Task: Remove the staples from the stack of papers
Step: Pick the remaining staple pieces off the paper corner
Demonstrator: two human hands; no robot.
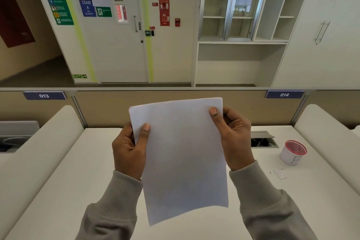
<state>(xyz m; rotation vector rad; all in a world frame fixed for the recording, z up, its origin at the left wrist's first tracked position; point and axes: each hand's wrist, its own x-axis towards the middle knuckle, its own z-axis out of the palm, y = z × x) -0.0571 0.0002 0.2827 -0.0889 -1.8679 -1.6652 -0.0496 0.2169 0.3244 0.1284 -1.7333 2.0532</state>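
Observation:
A white stack of papers (181,158) is held upright above the desk, its blank face toward me. My left hand (128,150) grips its left edge, thumb on the front and fingers behind. My right hand (233,136) grips the right edge near the top corner, thumb pressed on the front. No staple is visible on the sheet's face from here; faint marks near the top left corner are too small to tell.
A white desk (78,181) lies under the papers. At the right stand a white cup with a red rim (292,153), small paper scraps (279,174) and an open cable hatch (264,140). Padded dividers flank the desk, a beige partition (175,95) at the back.

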